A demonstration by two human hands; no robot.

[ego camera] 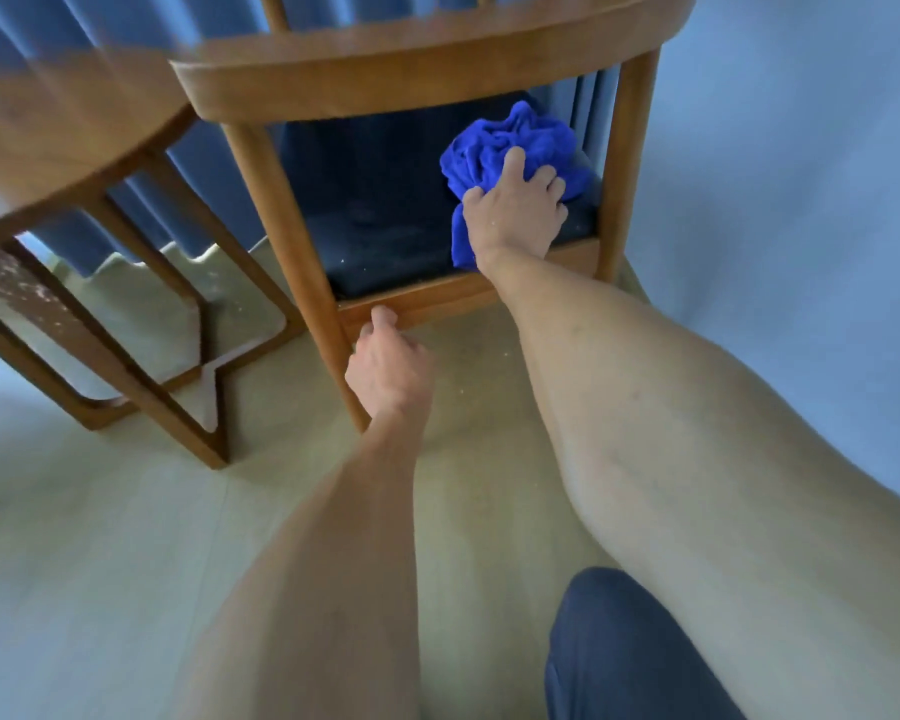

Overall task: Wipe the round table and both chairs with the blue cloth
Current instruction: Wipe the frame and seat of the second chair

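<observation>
Gripping the bunched blue cloth, my right hand reaches under the chair's curved back rail, fingers curled into the fabric on the dark seat. My left hand curls loosely at the seat's front rail. Crumpled, vivid blue, the cloth lies at the seat's right side.

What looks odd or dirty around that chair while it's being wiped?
Pale specks dot the dark seat cushion, so it still looks dusty where the blue cloth in the right hand has not passed. The table base at left shows whitish blotches, possibly scuffs or glare. Nothing looks spilled or broken.
</observation>
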